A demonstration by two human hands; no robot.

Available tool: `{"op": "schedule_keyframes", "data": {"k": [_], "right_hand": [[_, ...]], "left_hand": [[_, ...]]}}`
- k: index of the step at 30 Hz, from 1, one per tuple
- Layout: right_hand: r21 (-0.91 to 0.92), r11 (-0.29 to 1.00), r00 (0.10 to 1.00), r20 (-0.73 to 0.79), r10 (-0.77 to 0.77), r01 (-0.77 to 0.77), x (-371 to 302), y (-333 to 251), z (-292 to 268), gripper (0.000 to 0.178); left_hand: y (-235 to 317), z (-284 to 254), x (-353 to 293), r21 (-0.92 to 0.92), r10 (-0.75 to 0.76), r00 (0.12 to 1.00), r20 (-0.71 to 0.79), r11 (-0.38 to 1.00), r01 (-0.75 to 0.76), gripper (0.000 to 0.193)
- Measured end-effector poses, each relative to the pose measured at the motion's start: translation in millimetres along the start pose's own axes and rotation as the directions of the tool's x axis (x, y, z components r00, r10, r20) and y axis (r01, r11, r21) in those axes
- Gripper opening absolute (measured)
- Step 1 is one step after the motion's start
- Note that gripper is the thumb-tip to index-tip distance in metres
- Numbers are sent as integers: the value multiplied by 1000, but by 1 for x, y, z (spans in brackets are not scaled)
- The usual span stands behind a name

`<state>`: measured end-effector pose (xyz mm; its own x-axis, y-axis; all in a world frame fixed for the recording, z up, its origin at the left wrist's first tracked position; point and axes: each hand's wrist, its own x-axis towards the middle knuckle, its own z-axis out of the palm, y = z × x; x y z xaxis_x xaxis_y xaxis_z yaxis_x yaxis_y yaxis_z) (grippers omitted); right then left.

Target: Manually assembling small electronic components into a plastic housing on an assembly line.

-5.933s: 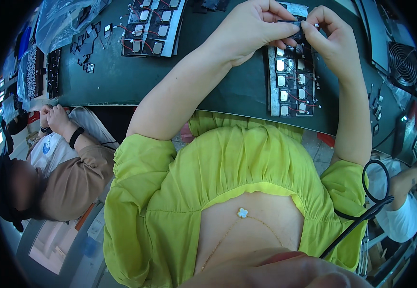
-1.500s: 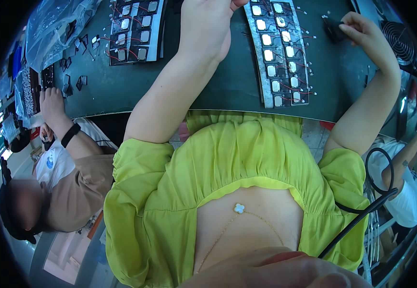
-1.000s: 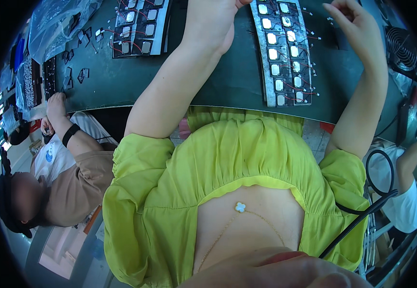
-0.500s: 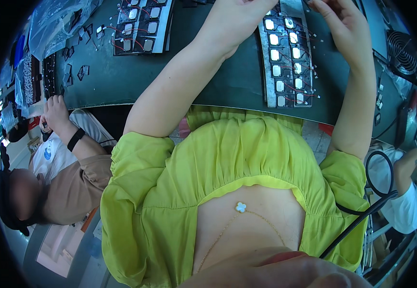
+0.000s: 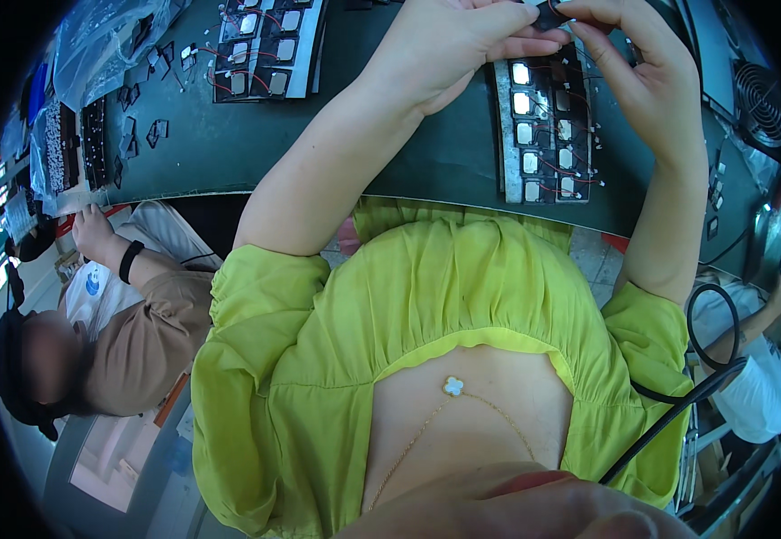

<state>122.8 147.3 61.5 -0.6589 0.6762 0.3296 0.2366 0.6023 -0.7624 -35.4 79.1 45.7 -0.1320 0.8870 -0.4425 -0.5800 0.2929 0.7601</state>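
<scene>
Two trays of small parts lie on the dark green worktable [image 5: 408, 162], which fills the upper part of the head view. Nearest the person, at the table's front edge, sits the dark tray [image 5: 545, 135] of small square metal-faced components with thin red wires, arranged in two columns. Well to the left of that tray, toward the far side of the table, rests a second tray [image 5: 265, 45] with the same sort of pieces, and farther left still lie scattered loose black parts [image 5: 152, 135] beside clear plastic bags [image 5: 103, 45]. Over the far end of the near tray both hands meet: the left hand [image 5: 444, 45] is curled, fingers closed toward the thumb, and the right hand [image 5: 647, 76] is bent with its fingertips pinched in. Between them, just above the tray's top end, sits a small dark component [image 5: 548, 13], gripped by fingertips from both sides. Left of the table's front edge, a co-worker's hand [image 5: 94, 235] with a black wristband rests by the rim.
</scene>
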Motion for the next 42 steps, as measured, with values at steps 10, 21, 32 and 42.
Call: {"op": "schedule_keyframes", "data": {"k": [10, 21, 32, 42], "right_hand": [[-251, 963, 991, 64, 115, -95, -3, 5, -15, 15], [-112, 983, 988, 41, 151, -146, -3, 3, -9, 12], [-114, 942, 943, 73, 323, -314, -4, 19, -9, 7], [-529, 787, 867, 176, 467, -317, -5, 36, -17, 9]], "left_hand": [[-1, 2, -1, -65, 14, 995, 97, 998, -7, 28], [-3, 8, -9, -99, 33, 991, 131, 995, -20, 28], [0, 11, -15, -80, 16, 991, 131, 997, -5, 23], [1, 11, -14, -120, 12, 983, 183, 993, 10, 21]]}}
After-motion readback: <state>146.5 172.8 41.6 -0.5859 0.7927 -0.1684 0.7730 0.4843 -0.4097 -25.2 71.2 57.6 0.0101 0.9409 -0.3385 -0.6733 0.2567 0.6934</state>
